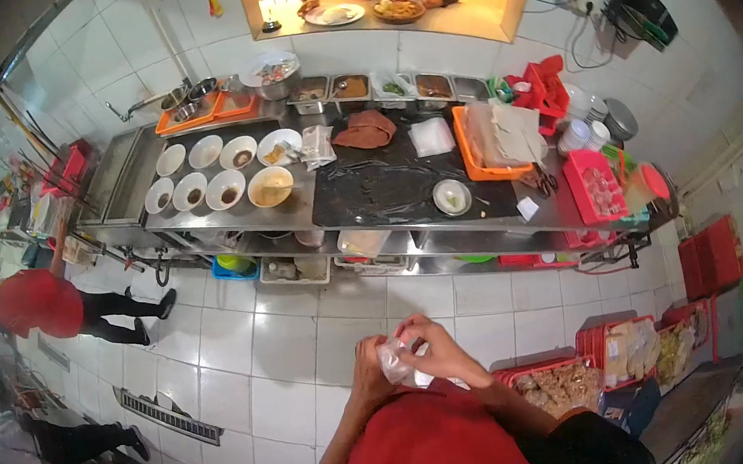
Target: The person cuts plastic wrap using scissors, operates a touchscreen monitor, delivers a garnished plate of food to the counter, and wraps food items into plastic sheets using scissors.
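Note:
A small clear plastic bag (396, 366) is held in front of my red apron, above the tiled floor. My left hand (370, 369) closes around the bag's left side. From the right, the fingers of my right hand (434, 351) pinch its upper edge. Whatever the bag may contain is too small to make out. Both hands are apart from the steel counter (298, 206), which stands beyond them.
White bowls (226, 190) stand in rows on the counter, beside a black sheet (375, 185) with a small bowl (452, 197). An orange tray (478, 157) holds plastic packs. Red crates (556, 386) sit low at right. A co-worker in red (48, 303) stands at left; another person is behind the serving window.

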Demonstrator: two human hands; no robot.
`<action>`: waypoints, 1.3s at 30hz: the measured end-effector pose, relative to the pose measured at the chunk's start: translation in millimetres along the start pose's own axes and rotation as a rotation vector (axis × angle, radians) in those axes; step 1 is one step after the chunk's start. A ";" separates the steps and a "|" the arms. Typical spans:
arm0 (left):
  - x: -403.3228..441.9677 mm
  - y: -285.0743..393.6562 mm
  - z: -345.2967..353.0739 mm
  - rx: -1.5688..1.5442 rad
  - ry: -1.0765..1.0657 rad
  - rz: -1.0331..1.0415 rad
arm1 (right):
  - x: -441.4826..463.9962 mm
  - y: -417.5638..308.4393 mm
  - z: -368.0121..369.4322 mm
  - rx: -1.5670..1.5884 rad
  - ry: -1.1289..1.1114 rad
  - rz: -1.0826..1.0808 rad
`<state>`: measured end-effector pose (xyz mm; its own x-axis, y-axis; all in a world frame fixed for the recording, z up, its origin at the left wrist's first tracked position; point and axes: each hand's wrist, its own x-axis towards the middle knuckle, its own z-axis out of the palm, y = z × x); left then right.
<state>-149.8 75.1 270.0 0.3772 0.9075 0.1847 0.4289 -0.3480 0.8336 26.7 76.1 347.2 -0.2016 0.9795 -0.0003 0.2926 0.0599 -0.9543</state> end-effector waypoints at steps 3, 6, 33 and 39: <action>57.1 -21.3 -7.7 0.013 0.116 0.091 | 51.1 -31.3 -25.0 -0.095 -0.026 0.018; 116.3 -47.5 -1.6 0.024 0.156 0.240 | 89.7 -38.5 -48.1 -0.118 0.012 -0.058; 477.2 -86.4 141.9 0.307 0.112 -0.239 | 580.6 168.5 -476.2 0.576 0.061 -0.093; 496.3 -132.7 179.4 0.474 -0.080 -0.384 | 726.8 204.6 -541.8 0.829 0.071 -0.393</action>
<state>127.7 529.5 157.6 0.1762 0.9746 -0.1381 0.8576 -0.0831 0.5075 446.5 904.5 313.6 -0.0792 0.9291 0.3613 -0.5543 0.2601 -0.7906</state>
